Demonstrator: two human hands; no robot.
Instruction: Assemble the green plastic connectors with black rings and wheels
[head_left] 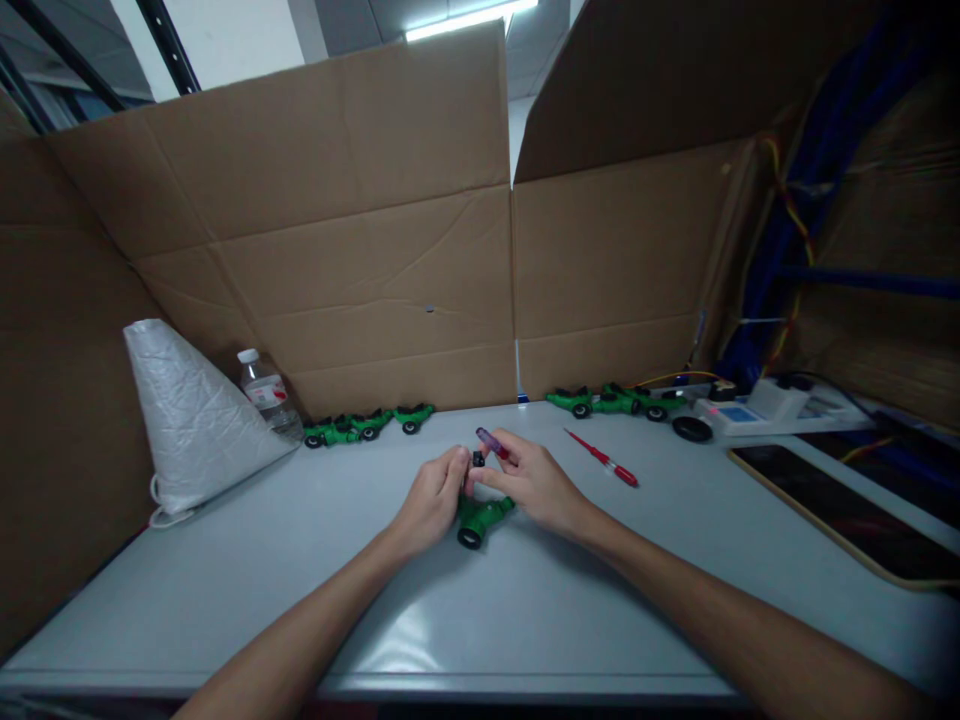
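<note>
My left hand (pixel 433 497) is closed at the upper left side of a green plastic fitting (pixel 489 514), which has a black ring (pixel 470 538) on its near end. A small black piece (pixel 478 459) shows between the fingertips of both hands, above the fitting. My right hand (pixel 538 482) is closed around a screwdriver with a see-through purple and red handle (pixel 492 442), its handle end pointing up and left. The screwdriver's tip is hidden by the fingers. On the table right of my right hand lies a slim red screwdriver (pixel 604 459).
Several similar green fittings stand along the cardboard wall (pixel 375 260), in a left row (pixel 367 425) and a right row (pixel 615 401). A silvery wrapped bundle (pixel 195 420) and plastic bottle (pixel 266 392) are left. A black ring (pixel 691 429), power strip (pixel 780 408) and phone (pixel 847 510) lie right.
</note>
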